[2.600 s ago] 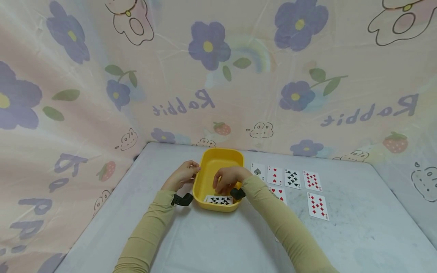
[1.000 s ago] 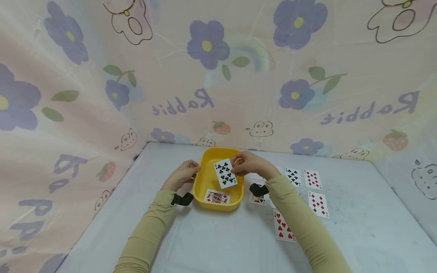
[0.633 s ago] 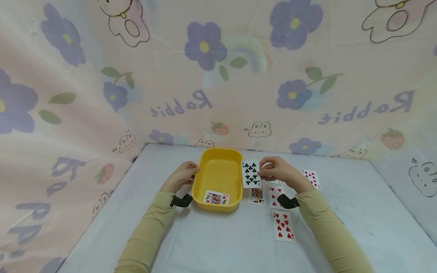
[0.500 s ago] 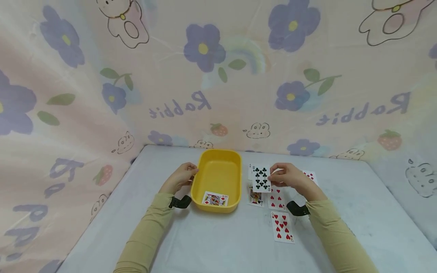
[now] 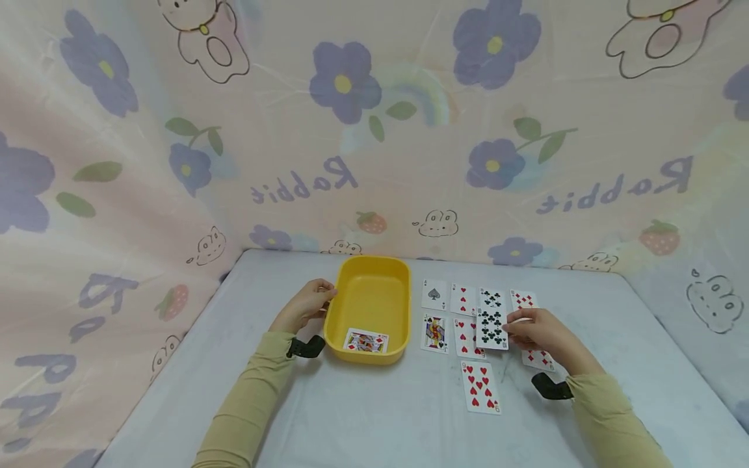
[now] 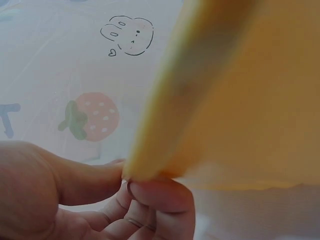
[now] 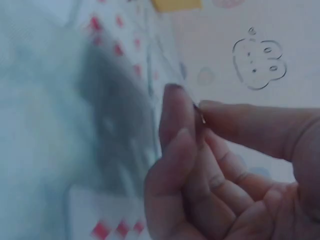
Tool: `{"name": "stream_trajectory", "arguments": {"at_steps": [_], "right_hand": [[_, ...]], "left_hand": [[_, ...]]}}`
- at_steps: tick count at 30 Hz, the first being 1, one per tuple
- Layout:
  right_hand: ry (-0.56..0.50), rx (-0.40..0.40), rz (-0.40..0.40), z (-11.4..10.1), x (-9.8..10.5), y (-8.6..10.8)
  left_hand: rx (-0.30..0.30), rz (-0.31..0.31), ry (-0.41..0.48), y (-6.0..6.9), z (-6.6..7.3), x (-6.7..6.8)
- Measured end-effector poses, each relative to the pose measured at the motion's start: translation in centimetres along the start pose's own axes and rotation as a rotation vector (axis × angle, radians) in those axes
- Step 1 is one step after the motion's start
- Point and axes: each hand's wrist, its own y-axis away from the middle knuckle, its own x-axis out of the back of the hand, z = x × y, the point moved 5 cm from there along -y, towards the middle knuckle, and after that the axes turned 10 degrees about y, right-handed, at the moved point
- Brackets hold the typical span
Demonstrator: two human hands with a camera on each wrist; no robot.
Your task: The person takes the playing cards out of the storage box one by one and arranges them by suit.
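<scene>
In the head view my left hand (image 5: pixel 304 307) holds the left rim of the yellow tub (image 5: pixel 368 260); the left wrist view shows thumb and fingers pinching its edge (image 6: pixel 145 145). A face card of diamonds (image 5: pixel 365 340) lies inside near the tub's front wall. My right hand (image 5: pixel 544 335) pinches the right edge of a ten of clubs (image 5: pixel 490 330) between thumb and fingers. This card hovers over the laid-out cards, partly covering another clubs card (image 5: pixel 491 298) and a hearts card (image 5: pixel 464 338). In the right wrist view it is nearly edge-on.
Right of the tub lie an ace of spades (image 5: pixel 435 295), a three of hearts (image 5: pixel 463 299) and a diamonds card (image 5: pixel 523 299). Nearer are a spades face card (image 5: pixel 435 333), a nine of hearts (image 5: pixel 481 387) and another diamonds card (image 5: pixel 538 359), partly behind my right hand. Printed cloth hangs behind.
My right hand has lifted the ten of clubs out of the tub and carried it right, over the laid-out cards. The face card beneath was uncovered. My left hand stays on the rim.
</scene>
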Motion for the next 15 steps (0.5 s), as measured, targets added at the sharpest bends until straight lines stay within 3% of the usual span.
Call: {"name": "stream_trajectory", "arguments": {"at_steps": [7, 15], "right_hand": [[0.052, -0.032, 0.012, 2.0, 0.0, 0.6], [0.150, -0.037, 0.057, 2.4, 0.1, 0.8]], "left_hand": [[0.003, 0.008, 0.005, -0.1, -0.1, 0.0], [0.002, 0.008, 0.005, -0.3, -0.2, 0.0]]}}
